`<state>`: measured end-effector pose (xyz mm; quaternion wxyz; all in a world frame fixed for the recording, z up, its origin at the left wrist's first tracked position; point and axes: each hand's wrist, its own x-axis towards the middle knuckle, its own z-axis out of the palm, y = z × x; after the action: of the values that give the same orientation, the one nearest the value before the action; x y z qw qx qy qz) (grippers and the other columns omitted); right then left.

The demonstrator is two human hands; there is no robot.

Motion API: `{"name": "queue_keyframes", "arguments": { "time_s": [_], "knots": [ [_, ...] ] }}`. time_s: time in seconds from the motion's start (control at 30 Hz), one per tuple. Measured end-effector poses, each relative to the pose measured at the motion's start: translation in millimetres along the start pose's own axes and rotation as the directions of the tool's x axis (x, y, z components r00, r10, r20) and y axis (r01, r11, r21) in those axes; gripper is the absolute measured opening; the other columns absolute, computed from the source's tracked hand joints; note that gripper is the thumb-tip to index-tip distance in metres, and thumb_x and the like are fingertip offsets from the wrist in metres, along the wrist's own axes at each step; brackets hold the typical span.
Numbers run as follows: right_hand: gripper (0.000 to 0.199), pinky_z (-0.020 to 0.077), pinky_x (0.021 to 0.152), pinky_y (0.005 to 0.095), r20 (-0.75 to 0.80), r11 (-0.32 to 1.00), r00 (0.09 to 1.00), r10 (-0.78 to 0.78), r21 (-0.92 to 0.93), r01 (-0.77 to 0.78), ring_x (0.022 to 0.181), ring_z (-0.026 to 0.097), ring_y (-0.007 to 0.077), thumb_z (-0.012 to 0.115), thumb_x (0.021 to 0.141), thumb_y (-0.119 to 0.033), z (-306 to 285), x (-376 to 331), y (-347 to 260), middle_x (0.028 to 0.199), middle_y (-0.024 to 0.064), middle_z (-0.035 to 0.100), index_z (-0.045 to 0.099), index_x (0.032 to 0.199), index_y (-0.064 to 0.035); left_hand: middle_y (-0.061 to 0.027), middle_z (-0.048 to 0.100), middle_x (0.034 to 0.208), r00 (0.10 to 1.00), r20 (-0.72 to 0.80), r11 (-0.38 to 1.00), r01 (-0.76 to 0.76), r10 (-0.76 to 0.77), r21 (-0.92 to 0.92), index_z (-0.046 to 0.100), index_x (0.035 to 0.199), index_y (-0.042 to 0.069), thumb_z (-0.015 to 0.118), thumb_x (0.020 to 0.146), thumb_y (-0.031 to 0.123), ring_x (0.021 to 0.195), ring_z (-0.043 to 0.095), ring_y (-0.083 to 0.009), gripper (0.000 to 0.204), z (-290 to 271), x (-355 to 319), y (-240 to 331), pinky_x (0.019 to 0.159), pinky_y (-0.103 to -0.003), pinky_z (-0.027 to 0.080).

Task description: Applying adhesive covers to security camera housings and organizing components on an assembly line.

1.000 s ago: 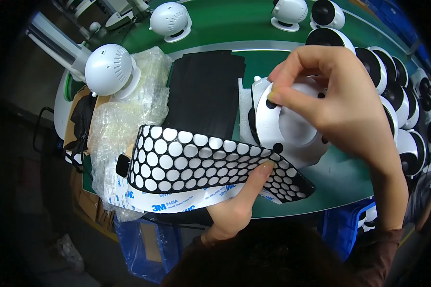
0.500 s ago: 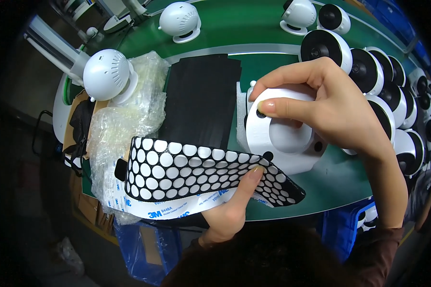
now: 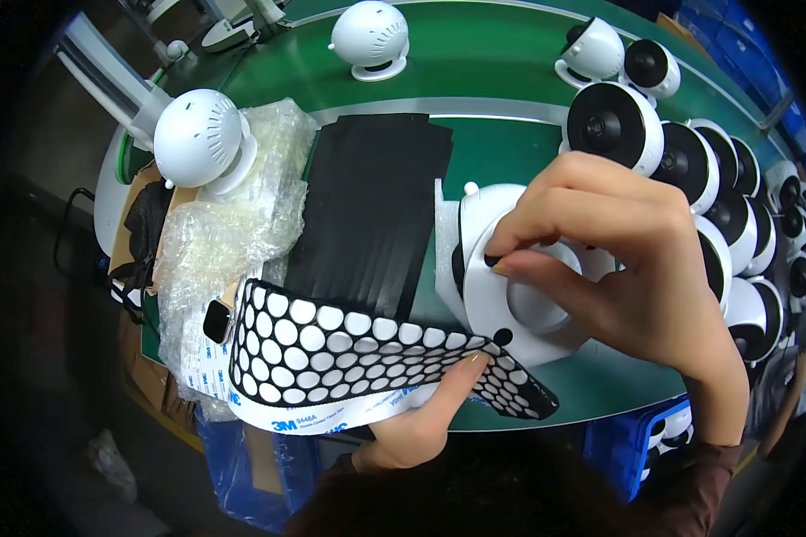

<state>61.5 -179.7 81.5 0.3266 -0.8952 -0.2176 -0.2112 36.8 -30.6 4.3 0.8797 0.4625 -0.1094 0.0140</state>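
Note:
My left hand (image 3: 425,416) is closed on a curved adhesive sheet (image 3: 300,338), black with rows of white circles and a printed white-and-blue backing. The thumb lies across its right part. Beyond it, a white round-bodied camera (image 3: 533,345) lies with its ring-shaped base facing up. My right hand (image 3: 631,255) is over the base, thumb and index finger pinched at a small black round pad (image 3: 492,261) on its left side. Another black pad (image 3: 503,336) shows at the base's near edge, just above the sheet. My right hand hides part of the base.
A stack of black sheets (image 3: 363,206) lies left of the camera, with bubble wrap (image 3: 228,233) beside it. White cameras (image 3: 197,139) stand at left and far back; several more with black fronts (image 3: 613,125) crowd the right. A blue bin (image 3: 631,447) sits below the table's near edge.
My right thumb has lifted from lying flat on the base, and its fingertips now pinch together at the pad. The adhesive sheet in my left hand appears slightly lower in view.

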Motion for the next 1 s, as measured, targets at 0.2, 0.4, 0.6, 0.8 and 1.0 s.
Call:
{"name": "queue_keyframes", "arguments": {
  "time_s": [0.2, 0.4, 0.6, 0.8, 1.0],
  "knots": [
    [0.014, 0.0377, 0.046, 0.0211, 0.144, 0.994, 0.989, 0.031, 0.102, -0.047, 0.057, 0.05, 0.0135, 0.061, 0.055, 0.006, -8.8, 7.0, 2.3, 0.064, 0.0034, 0.053, 0.057, 0.065, -0.0031, -0.0083, 0.059, 0.079, 0.998, 0.012, 0.996, -0.061, 0.06, 0.071, 0.056, 0.082, -0.004, 0.057, 0.069, -0.004, 0.071, 0.057, -0.0124, 0.013, -0.6, 0.6, 1.0, 0.064, -0.02, 0.045],
    [0.018, 0.0391, 0.045, 0.021, 0.039, 0.994, 0.994, 0.102, -0.037, -0.101, 0.056, 0.051, 0.0131, 0.065, 0.056, 0.002, 0.2, -2.4, -7.9, 0.067, 0.0038, 0.053, 0.058, 0.071, -0.0041, -0.0074, 0.059, 0.082, 0.994, 0.109, 0.964, -0.059, 0.031, 0.261, 0.055, 0.085, -0.003, 0.057, 0.073, 0.005, 0.073, 0.057, -0.0092, 0.015, -4.8, 1.0, 3.9, 0.063, -0.018, 0.045],
    [0.02, 0.0404, 0.044, 0.0228, -0.089, 0.957, 0.991, -0.102, -0.282, 0.073, 0.054, 0.052, 0.0177, 0.063, 0.054, 0.005, 10.3, -11.6, -8.1, 0.066, 0.0069, 0.052, 0.058, 0.072, -0.0017, -0.0058, 0.058, 0.088, 0.95, 0.241, 0.898, 0.077, -0.198, 0.434, 0.055, 0.09, -0.001, 0.055, 0.075, 0.007, 0.076, 0.056, -0.0085, 0.018, -10.8, 7.6, 17.1, 0.065, -0.018, 0.045],
    [0.018, 0.0399, 0.045, 0.0222, 0.056, 0.991, 0.993, 0.102, -0.096, -0.096, 0.055, 0.052, 0.0144, 0.063, 0.054, 0.004, -3.8, 0.1, -5.2, 0.065, 0.0049, 0.053, 0.057, 0.07, -0.0025, -0.0063, 0.058, 0.089, 0.611, 0.26, 0.65, 0.596, -0.748, 0.471, 0.055, 0.092, 0.0, 0.053, 0.075, 0.007, 0.077, 0.056, -0.0097, 0.018, -15.2, 21.4, 30.5, 0.069, -0.019, 0.044],
    [0.014, 0.0388, 0.044, 0.0201, 0.097, 0.984, 0.989, 0.112, -0.147, -0.098, 0.053, 0.05, 0.0119, 0.062, 0.054, 0.006, -4.1, 14.0, -26.7, 0.062, 0.0028, 0.052, 0.056, 0.064, -0.003, -0.0059, 0.057, 0.092, 0.899, 0.273, 0.904, 0.236, -0.343, 0.357, 0.054, 0.093, -0.001, 0.053, 0.075, 0.006, 0.082, 0.054, -0.009, 0.019, -9.1, 4.5, 14.9, 0.072, -0.02, 0.043]
  ]
}}
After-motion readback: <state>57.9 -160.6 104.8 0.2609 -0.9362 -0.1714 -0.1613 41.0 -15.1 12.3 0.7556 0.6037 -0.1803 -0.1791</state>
